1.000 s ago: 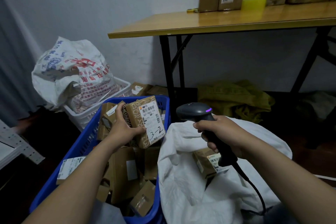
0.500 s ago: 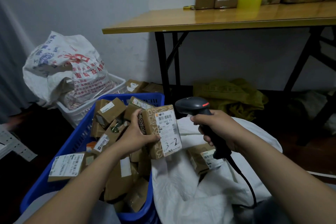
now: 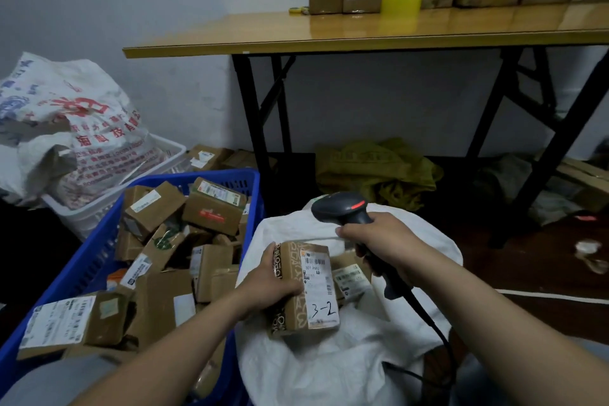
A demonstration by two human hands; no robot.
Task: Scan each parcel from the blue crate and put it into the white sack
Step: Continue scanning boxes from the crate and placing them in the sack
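Well, our blue plastic crate (image 3: 85,260) sits on the left, heaped with cardboard boxes (image 3: 214,208), beside the crumpled white woven sack (image 3: 313,372). Over the sack's mouth our left hand (image 3: 267,287) grips a brown cardboard parcel (image 3: 316,290) labelled 3-2. Our right hand (image 3: 382,241) clasps the black handheld scanner (image 3: 342,208) just above it.

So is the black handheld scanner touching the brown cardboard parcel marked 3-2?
Apart. The head view shows white sack cloth between the scanner and the parcel.

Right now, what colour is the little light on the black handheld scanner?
The scanner's light glows red, clearest in head view.
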